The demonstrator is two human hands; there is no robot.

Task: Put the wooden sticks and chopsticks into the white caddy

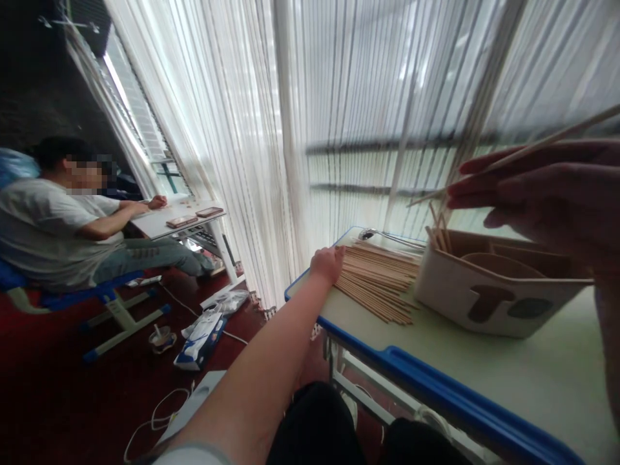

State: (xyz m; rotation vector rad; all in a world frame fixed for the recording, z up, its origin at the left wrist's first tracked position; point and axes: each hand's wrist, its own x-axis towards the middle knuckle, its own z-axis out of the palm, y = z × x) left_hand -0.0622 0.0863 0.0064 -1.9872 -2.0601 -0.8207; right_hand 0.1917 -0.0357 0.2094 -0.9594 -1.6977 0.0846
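Wooden sticks (375, 284) lay fanned across the pale desk (465, 374), at nine o'clock from the box (450, 297), bunched at one end and spreading at the other. The left hand (327, 265) was curled against the bunched end, probably to keep the pile from sliding apart; from where I stood, I couldn't tell whether its fingers gripped any of them or merely rested there.

The right hand (537, 194) was up above the box, around one o'clock, with a single stick (588, 121) held between its fingers. That stick ran slantwise along the hand, its low tip toward nine, a lie that seemed to steady its length.

At the box's ten o'clock corner stood a few upright sticks (440, 232), propped, I judged, by the walls. A spoon (367, 234) lay beyond the pile, at ten o'clock from the box, apparently pushed back to leave both hands room.

Farther off, at the wearer's ten o'clock, another person (53, 226) sat at a white table (159, 223), two phones (181, 221) on its top.
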